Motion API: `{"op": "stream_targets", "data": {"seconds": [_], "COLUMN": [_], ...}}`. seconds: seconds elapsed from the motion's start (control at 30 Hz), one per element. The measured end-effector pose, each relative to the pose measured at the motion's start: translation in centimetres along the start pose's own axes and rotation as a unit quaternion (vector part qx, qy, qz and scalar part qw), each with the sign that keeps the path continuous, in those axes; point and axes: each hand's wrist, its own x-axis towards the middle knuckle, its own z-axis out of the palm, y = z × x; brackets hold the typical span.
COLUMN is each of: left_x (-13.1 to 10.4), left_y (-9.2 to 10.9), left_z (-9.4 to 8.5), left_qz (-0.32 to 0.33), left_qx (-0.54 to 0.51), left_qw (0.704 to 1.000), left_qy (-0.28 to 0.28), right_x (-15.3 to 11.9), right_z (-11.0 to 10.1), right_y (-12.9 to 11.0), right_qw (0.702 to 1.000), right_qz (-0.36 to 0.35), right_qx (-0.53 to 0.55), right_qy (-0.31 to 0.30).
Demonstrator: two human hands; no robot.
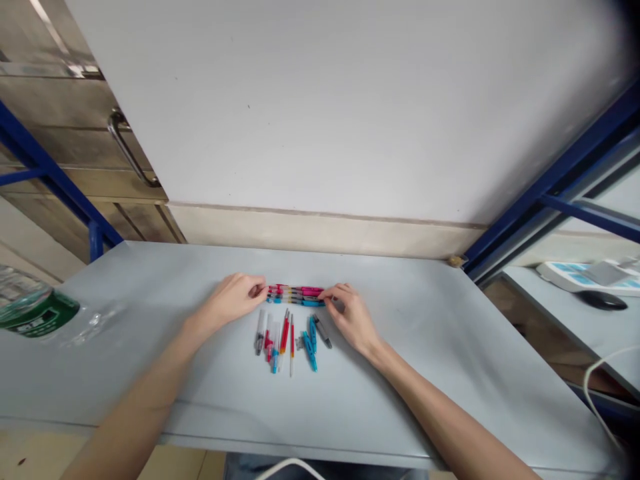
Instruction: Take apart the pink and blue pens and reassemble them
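Note:
Several assembled pens (295, 295), pink ones behind and blue ones in front, lie side by side in a row on the grey table. My left hand (237, 297) has its fingers curled and pinched at the row's left ends. At the right ends, my right hand (350, 313) grips with thumb and fingers. Loose pen parts lie nearer to me: clear barrels (261, 331), some with red or blue pieces, red refills (285, 331), blue upper barrels (309, 347) and a grey upper barrel (323, 331). Small grey pieces (299, 343) sit among them, too small to name.
On the left, a clear plastic bottle with a green label (40, 313) lies at the table's edge. Blue metal posts (550, 180) flank the table (400, 400). A white device (590, 275) and a black mouse (600, 300) are on another surface at right, beside a white cable (590, 393).

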Motion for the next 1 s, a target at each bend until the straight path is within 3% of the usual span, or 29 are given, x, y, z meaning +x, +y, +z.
{"op": "stream_targets", "data": {"seconds": [0.07,0.17,0.27,0.47,0.6,0.8,1.0], "left_x": [-0.6,-1.2,-1.4,-1.0,-1.1,-1.4,-1.3], "left_y": [-0.1,-0.2,-0.1,-0.1,0.1,1.6,1.9], "left_z": [-0.5,-0.7,-0.5,-0.1,-0.2,-0.1,0.1], "left_qz": [-0.045,-0.1,-0.135,-0.113,-0.095,-0.093,-0.065], "left_qx": [-0.032,-0.099,-0.105,-0.065,-0.005,0.099,0.137], "left_qw": [0.995,0.958,0.936,0.96,0.973,0.98,0.982], "left_qy": [-0.088,-0.248,-0.307,-0.247,-0.21,-0.142,-0.115], "right_x": [-0.1,-0.1,-0.1,-0.2,-0.5,0.3,1.7], "right_z": [-0.1,0.1,0.2,0.1,0.1,1.6,3.5], "right_y": [0.1,0.1,0.1,0.0,-1.9,-6.2,-6.8], "right_qw": [1.0,1.0,1.0,1.0,0.999,0.973,0.928], "right_qz": [-0.003,-0.007,-0.013,-0.008,-0.029,-0.036,-0.016], "right_qx": [-0.001,-0.003,-0.006,-0.008,-0.035,-0.186,-0.31], "right_qy": [0.004,-0.002,-0.005,-0.004,-0.016,-0.131,-0.207]}}
